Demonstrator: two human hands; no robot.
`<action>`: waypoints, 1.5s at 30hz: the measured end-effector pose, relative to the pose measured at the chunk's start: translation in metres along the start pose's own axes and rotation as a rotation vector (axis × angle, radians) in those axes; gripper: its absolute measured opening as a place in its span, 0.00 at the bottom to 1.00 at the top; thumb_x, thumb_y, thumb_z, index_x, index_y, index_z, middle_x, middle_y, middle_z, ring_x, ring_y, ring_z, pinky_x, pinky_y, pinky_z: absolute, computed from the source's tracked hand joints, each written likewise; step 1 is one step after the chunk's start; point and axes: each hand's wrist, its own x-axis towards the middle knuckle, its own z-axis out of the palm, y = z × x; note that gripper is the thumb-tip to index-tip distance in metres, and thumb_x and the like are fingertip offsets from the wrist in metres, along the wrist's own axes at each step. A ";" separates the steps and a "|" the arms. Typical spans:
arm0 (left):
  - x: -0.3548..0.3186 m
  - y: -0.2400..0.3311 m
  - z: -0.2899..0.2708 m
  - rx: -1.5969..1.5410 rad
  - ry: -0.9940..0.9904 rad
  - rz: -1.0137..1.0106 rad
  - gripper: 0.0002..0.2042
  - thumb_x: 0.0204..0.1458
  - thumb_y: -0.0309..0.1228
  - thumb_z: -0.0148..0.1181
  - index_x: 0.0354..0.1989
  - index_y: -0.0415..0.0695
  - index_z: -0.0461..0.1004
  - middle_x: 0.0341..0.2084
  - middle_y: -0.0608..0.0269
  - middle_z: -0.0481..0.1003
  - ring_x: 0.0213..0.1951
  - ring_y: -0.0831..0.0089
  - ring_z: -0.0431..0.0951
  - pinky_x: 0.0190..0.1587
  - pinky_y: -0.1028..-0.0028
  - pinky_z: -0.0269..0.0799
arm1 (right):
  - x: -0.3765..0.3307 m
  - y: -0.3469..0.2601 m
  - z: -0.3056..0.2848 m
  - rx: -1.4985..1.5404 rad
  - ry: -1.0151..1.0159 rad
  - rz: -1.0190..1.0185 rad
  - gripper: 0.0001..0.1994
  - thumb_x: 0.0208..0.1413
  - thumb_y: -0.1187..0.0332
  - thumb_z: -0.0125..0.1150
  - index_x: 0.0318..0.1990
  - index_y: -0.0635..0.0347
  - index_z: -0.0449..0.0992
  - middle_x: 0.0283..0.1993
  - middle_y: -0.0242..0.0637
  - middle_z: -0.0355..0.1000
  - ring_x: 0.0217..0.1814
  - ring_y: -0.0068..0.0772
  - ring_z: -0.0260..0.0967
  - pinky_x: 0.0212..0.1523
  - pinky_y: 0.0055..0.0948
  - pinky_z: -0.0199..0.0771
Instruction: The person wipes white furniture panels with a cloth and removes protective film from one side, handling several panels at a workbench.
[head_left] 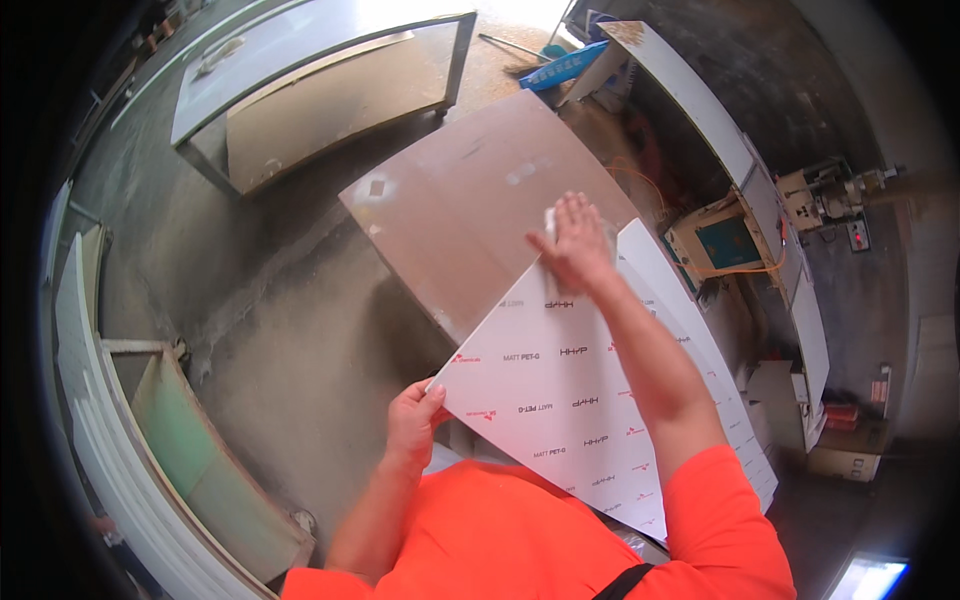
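A white panel (590, 400), covered in a printed film, lies tilted in front of me with one corner pointing left. My left hand (412, 412) pinches that corner, thumb on top. At the panel's far end, my right hand (580, 240) presses down over a whitish cloth-like piece (551, 222), its fingers pointing away from me. Most of that piece is hidden under the palm, so its exact kind is unclear. Beyond the panel is a brown board-topped table (470, 200), which the panel partly overlaps.
A metal-framed table (330, 110) stands at the far left. Along the left edge lean long white boards (130, 480) beside a greenish cart (190, 430). To the right are a long white-topped bench (700, 110), a machine (830, 200) and an orange hose (735, 270). A blue bag (565, 68) lies at the back.
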 end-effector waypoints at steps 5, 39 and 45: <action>-0.001 0.002 0.002 -0.025 0.054 -0.030 0.13 0.67 0.29 0.60 0.54 0.32 0.77 0.44 0.56 0.82 0.43 0.70 0.83 0.50 0.68 0.81 | -0.030 -0.050 0.028 0.039 -0.044 -0.156 0.53 0.64 0.29 0.46 0.76 0.75 0.52 0.84 0.55 0.41 0.88 0.51 0.30 0.85 0.42 0.24; -0.013 0.010 0.001 0.173 0.106 -0.048 0.12 0.66 0.31 0.61 0.50 0.35 0.77 0.44 0.56 0.83 0.43 0.66 0.84 0.51 0.62 0.81 | -0.007 0.025 0.017 0.265 0.136 -0.050 0.52 0.57 0.35 0.61 0.76 0.70 0.55 0.82 0.53 0.49 0.86 0.47 0.41 0.84 0.45 0.39; 0.026 0.050 0.001 0.613 0.051 -0.006 0.10 0.64 0.27 0.63 0.49 0.34 0.80 0.42 0.58 0.83 0.42 0.74 0.82 0.50 0.71 0.78 | -0.184 0.099 0.026 0.165 0.150 0.299 0.54 0.58 0.34 0.60 0.76 0.72 0.52 0.80 0.59 0.50 0.83 0.60 0.44 0.80 0.49 0.45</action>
